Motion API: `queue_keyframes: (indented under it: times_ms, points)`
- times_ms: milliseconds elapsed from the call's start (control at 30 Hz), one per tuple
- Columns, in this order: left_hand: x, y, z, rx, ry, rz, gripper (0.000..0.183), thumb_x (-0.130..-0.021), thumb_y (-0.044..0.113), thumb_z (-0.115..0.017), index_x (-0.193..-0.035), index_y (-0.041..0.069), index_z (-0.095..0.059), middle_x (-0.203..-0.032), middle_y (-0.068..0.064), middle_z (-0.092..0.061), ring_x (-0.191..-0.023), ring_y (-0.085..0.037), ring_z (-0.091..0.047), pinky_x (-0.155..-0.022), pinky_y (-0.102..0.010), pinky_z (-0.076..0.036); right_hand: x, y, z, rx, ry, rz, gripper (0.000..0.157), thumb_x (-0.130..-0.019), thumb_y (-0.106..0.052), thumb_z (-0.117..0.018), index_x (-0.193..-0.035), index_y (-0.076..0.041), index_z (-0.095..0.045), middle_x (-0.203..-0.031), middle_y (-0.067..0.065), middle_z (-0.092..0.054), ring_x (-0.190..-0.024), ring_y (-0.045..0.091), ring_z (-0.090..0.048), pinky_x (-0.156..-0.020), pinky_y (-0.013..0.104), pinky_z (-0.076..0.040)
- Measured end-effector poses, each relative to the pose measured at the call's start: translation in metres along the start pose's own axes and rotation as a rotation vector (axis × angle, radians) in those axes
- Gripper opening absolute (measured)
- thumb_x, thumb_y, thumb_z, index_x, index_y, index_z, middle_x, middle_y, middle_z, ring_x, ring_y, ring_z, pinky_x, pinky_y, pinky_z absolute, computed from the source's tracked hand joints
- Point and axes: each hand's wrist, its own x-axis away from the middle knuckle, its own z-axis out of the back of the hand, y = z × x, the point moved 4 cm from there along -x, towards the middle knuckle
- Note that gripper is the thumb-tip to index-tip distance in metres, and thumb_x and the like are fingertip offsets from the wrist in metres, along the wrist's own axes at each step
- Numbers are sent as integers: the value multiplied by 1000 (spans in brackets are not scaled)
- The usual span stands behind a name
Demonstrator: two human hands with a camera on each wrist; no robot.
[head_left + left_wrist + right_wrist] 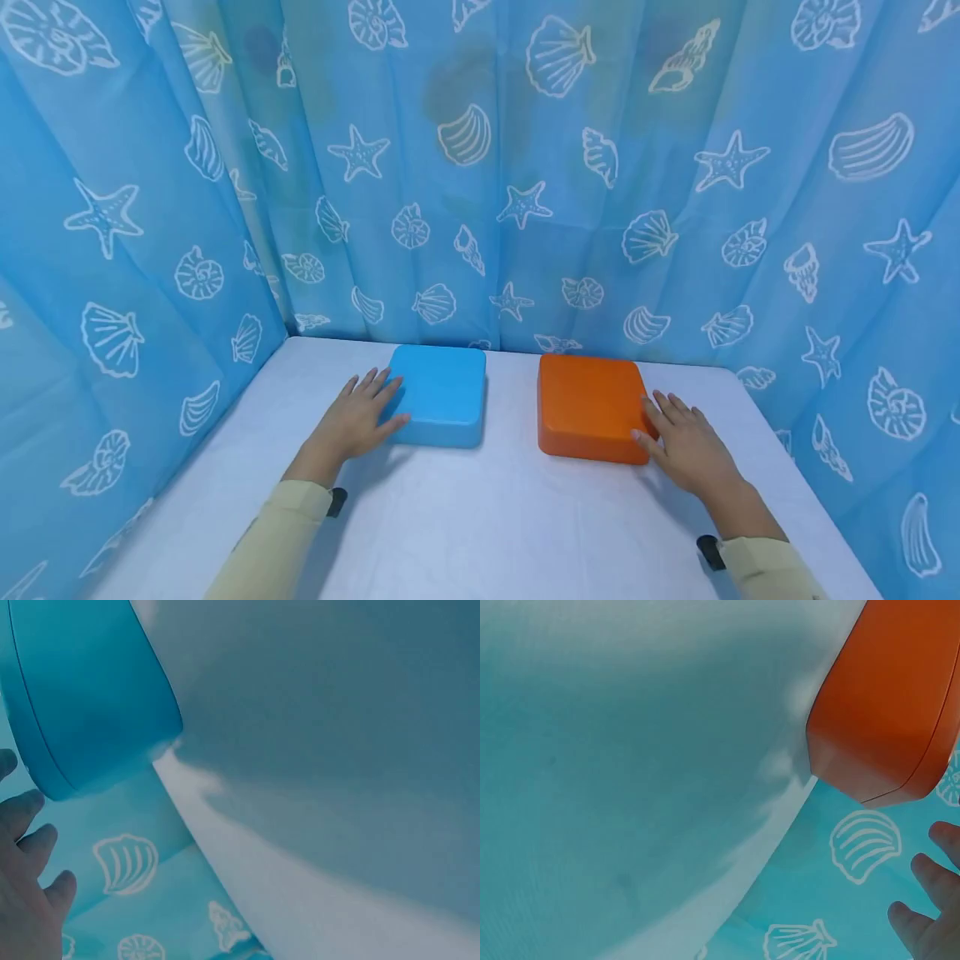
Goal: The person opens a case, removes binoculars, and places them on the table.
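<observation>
A blue box with rounded corners lies on the white table, left of centre. My left hand is at its left side, fingers spread and fairly straight, fingertips and thumb right at the box's edge. To the right lies an orange box of similar size and shape. Beside its right side is my right hand, with extended fingers and the thumb tip overlapping the near right corner. Each wrist view shows a thin seam line round the box: the blue box and the orange box.
The white table runs back to a blue curtain printed with white shells and starfish. More curtain hangs along the left and right sides. A small black piece sits under the left wrist, another black piece under the right.
</observation>
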Motion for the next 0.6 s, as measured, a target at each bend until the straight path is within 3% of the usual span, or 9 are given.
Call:
queue_keyframes:
  times_ms: [167, 367, 600]
  points:
    - [-10, 6, -2, 75, 41, -11, 74, -96, 57, -48, -149, 7, -39, -153, -19, -33, -141, -38, -27, -113, -55, -21, 1, 5, 2, -99, 22, -40, 81, -96, -56, -49, -149, 2, -31, -149, 28, -33, -135, 49, -28, -106, 64, -25]
    - [-28, 18, -8, 136, 37, 30, 67, -96, 47, -57, -148, 8, -41, -150, -16, -39, -136, -36, -38, -107, -51, -34, -2, 19, -5, -284, -28, -215, 83, -96, -60, -44, -151, -1, -28, -147, 30, -35, -130, 51, -34, -100, 65, -32]
    - [-53, 42, -9, 158, 22, 33, 60, -95, 41, -59, -144, 9, -47, -142, -13, -49, -132, -32, -44, -105, -49, -38, -15, 27, -5, -531, -51, -360, 69, -100, -42, -52, -150, 0, -29, -137, 27, -46, -118, 45, -47, -92, 57, -47]
